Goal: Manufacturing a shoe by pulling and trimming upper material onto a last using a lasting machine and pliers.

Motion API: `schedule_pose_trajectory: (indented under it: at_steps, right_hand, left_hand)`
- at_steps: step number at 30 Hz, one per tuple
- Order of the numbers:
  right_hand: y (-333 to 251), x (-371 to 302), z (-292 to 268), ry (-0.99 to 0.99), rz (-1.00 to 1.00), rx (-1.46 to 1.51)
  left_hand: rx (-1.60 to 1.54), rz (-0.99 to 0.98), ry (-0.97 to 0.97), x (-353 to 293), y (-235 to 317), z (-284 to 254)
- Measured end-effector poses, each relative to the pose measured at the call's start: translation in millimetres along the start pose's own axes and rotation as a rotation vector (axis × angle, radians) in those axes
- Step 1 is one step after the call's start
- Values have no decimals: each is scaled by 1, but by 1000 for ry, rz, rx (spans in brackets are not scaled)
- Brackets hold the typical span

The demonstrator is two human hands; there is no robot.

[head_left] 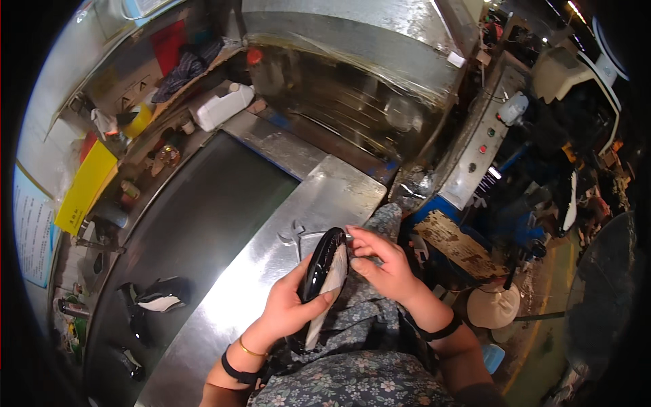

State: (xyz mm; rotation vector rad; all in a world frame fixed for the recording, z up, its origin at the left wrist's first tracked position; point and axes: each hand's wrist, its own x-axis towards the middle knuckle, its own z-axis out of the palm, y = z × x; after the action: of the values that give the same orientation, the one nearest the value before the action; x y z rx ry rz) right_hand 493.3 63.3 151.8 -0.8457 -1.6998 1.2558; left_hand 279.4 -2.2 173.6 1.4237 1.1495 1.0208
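A glossy black shoe (325, 261) with a pale, unfinished-looking underside is held upright in front of my body, over my lap. My left hand (296, 302) is closed around its lower part, with the thumb lying across the pale underside. Beside the shoe's upper end is my right hand (383, 264), its fingers partly bent and apart, the fingertips close to the edge. Nothing shows between them. Just behind the shoe, silver wrenches (293, 237) lie on the metal tabletop (251, 268), partly hidden by the shoe and my left hand.
Left of the tabletop runs a dark conveyor belt (210, 197) carrying several black shoes (163, 295). A white jug (222, 106) and a yellow sign (86, 188) stand along its far side. To the right are a button panel (483, 146) and a cream round lid or seat (494, 305).
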Motion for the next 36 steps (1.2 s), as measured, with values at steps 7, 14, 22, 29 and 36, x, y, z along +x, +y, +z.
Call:
schedule_pose_trajectory:
  at_steps: [7,14,22,29,36]
  right_hand:
    - [-4,-5,39,-77,21,467]
    - [-7,0,34,93,-109,357]
    - [13,4,2,27,-17,511]
    - [62,-15,27,103,253,809]
    - [71,-3,31,58,247,452]
  left_hand:
    - [506,226,107,-4,12,8]
    - [660,311,153,7,25,32]
    - [539,210,-74,16,26,42]
    - [149,-250,-37,33,-35,37]
    - [83,-172,-84,28,-50,47]
